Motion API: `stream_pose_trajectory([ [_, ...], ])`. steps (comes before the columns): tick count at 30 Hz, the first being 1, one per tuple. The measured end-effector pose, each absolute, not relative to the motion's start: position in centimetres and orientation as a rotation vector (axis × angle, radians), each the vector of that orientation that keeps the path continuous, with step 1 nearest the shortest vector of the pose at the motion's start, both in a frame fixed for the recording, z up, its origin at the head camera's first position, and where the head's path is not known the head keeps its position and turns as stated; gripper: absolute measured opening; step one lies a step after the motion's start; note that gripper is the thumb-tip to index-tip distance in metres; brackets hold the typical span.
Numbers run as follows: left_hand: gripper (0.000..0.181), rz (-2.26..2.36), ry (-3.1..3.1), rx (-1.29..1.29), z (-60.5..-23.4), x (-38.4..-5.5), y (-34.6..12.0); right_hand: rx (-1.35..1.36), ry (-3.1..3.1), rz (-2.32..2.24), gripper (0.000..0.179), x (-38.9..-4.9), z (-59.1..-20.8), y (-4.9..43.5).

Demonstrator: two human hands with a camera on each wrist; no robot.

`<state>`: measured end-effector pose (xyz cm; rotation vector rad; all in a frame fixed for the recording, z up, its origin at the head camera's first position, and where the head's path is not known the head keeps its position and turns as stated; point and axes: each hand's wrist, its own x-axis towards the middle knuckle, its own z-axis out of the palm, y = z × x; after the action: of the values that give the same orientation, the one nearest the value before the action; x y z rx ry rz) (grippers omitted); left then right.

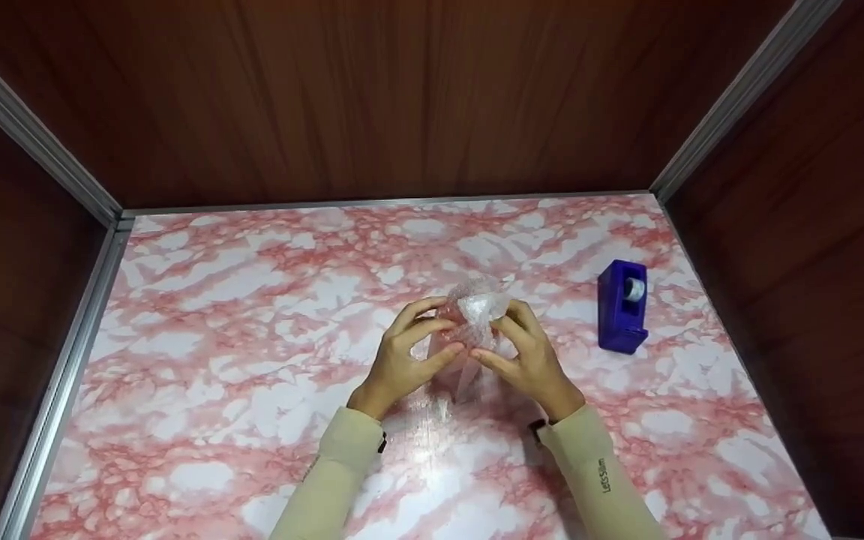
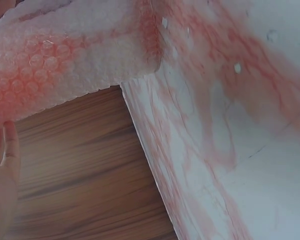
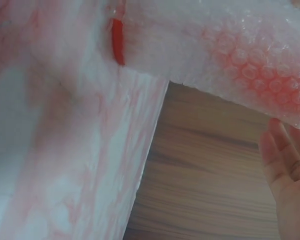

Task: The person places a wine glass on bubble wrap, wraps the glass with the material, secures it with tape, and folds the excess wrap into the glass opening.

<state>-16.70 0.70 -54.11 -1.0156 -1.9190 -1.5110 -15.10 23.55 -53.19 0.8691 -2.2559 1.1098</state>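
Note:
A bundle of see-through bubble wrap [image 1: 477, 313] stands upright near the middle of the table, gathered and crumpled at its top. Something reddish shows through the bubbles in the left wrist view, but its kind is hidden by the wrap [image 2: 45, 60]. My left hand [image 1: 409, 352] holds the bundle's left side, thumb near its front and fingers bent around it. From the right, my right hand [image 1: 529, 352] grips the upper part, its thumb close to the left thumb. A red strip [image 3: 118, 42] shows at the wrap's lower end in the right wrist view.
A purple tape dispenser [image 1: 619, 307] with a roll of tape [image 1: 634, 289] stands on the right side of the table. The tabletop [image 1: 199, 390] has a red and white marbled pattern. Brown wood-grain walls [image 1: 394, 97] with metal edging enclose the back and both sides.

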Motion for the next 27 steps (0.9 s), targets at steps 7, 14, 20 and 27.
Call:
stream_pose_trajectory([
  [7,0.034,-1.527,-1.961,-0.985,-54.14,-16.43,0.54,0.88,-2.344,1.156,0.032,-15.46,-52.98,23.62],
  [14,0.027,-1.422,-1.982,-1.044,-54.06,-16.08,0.62,0.903,-2.38,1.198,0.031,-15.58,-52.96,23.73],
  [20,0.016,-1.324,-2.037,-1.061,-54.08,-16.12,0.62,0.883,-2.386,1.168,0.028,-15.5,-53.1,23.78],
  [27,0.014,-1.174,-2.092,-1.083,-53.91,-16.26,0.74,0.87,-2.389,1.043,0.034,-14.96,-53.2,23.96],
])
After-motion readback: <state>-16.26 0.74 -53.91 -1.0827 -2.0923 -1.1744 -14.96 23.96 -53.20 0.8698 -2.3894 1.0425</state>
